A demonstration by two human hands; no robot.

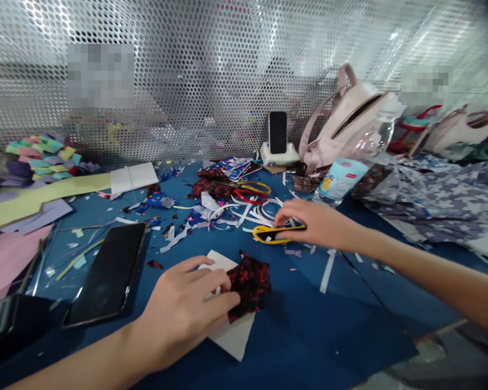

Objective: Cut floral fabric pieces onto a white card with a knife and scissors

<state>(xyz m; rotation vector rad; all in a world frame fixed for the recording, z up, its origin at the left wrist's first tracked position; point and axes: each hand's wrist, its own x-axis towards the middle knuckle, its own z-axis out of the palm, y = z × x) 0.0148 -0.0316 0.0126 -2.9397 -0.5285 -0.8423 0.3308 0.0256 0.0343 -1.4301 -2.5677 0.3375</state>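
Observation:
My left hand (193, 309) holds a black and red patterned fabric piece (252, 284) over a white card (236, 341), its fingers curled at the left edge. Part of the card is hidden under the fabric and fingers. My right hand (309, 222) has its fingers closed round a yellow-rimmed black tool (266, 234) lying on the blue table; its exact kind I cannot make out. Just beyond are scissors with red and yellow handles (252, 192), among white paper strips (248, 214) and patterned scraps.
A black phone (108, 273) lies on the left, near coloured paper sheets (20, 260). A clear bottle (341, 176) leans by a pale backpack (337, 124) at the back. Star-patterned fabric (443, 200) is piled on the right. A perforated metal panel (195, 76) stands behind.

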